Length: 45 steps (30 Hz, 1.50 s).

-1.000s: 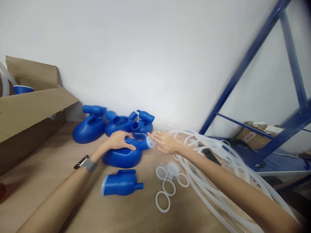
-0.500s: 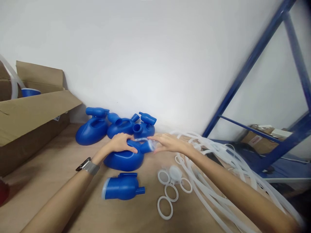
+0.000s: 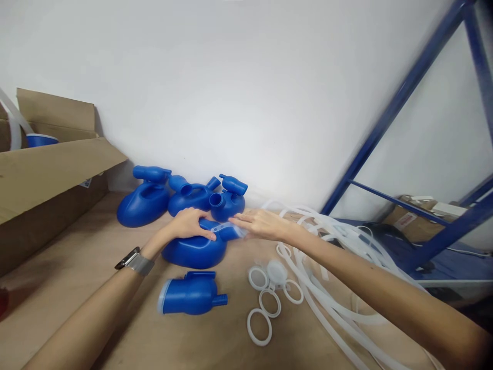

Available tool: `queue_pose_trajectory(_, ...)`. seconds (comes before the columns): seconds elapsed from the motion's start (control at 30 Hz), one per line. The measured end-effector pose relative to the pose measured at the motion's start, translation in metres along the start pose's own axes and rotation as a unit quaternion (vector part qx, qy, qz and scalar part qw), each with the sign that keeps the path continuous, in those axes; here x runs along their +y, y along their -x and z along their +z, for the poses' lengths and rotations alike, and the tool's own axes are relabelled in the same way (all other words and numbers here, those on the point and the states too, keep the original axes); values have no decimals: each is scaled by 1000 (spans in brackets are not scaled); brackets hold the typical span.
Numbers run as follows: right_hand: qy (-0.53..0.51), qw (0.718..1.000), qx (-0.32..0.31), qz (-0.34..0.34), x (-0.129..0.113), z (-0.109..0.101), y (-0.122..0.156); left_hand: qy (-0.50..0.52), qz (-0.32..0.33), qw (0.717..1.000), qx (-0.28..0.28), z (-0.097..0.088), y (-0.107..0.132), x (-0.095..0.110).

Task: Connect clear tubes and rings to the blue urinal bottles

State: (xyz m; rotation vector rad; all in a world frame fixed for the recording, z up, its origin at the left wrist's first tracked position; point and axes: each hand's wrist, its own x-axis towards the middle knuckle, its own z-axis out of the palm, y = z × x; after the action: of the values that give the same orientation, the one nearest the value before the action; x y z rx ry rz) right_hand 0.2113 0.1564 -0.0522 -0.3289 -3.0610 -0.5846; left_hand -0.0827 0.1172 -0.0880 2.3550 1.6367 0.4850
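Observation:
A blue plastic urinal bottle [image 3: 194,253] lies on the brown tabletop, its neck pointing right. My left hand [image 3: 190,224] is closed around the bottle's handle, thumb toward me. Over the neck's mouth, my right hand [image 3: 264,224] has its fingers closed on a translucent cap, mostly hidden by them. The cap's holed strap [image 3: 222,226] runs left over the neck. Nearer to me rests a separate blue spouted piece [image 3: 188,296] with a pale rim. To its right are several white rings [image 3: 248,329] and a translucent cap [image 3: 277,272].
Several blue bottles with spouted pieces [image 3: 142,205] stand against the wall. An open cardboard box [image 3: 57,169] is at the left. Coiled clear tubing [image 3: 327,304] spreads under and around my right forearm. A blue metal frame [image 3: 389,121] rises at the right.
The strap, seen edge-on before, now lies flatter across the bottle's neck. My right hand has turned slightly over the mouth, fingers flatter. My left hand keeps its hold. The view has shifted slightly.

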Motion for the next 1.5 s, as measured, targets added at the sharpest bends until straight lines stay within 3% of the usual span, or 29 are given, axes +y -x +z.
queue_pose_trajectory(0.1, 1, 1000, -22, -7, -1, -6, -1, 3, 3, 1000, 4, 0, 0, -1)
queue_pose_trajectory(0.23, -84, 994, -54, -36, 6, -22, -3, 11, 9, 1000, -3, -1, 1, 0)
queue_pose_trajectory(0.4, -182, 979, -88, -20, 16, -35, -8, 9, 0, 1000, -6, -4, 2, 4)
queue_pose_trajectory(0.5, -182, 979, -96, 2, 18, -34, -10, 5, -1, 1000, -6, -3, 1, 4)
queue_pose_trajectory(0.93, -257, 965, -18, 56, 12, -6, 2, 4, 27, 999, -22, -2, -5, -3)
queue_pose_trajectory(1.1, -257, 960, 2, 116, 1, -3, 5, 10, 52, 998, -30, -3, -7, -5)
queue_pose_trajectory(1.23, -293, 940, 25, 174, -9, 1, 4, 7, 54, 998, -27, -3, -8, -5)
queue_pose_trajectory(1.37, -336, 917, 20, 216, -14, -4, -4, 3, 33, 999, -22, -2, -6, -2)
queue_pose_trajectory(1.5, -326, 917, -27, 230, -12, -22, -14, -4, 10, 1000, -14, -3, -2, 0)
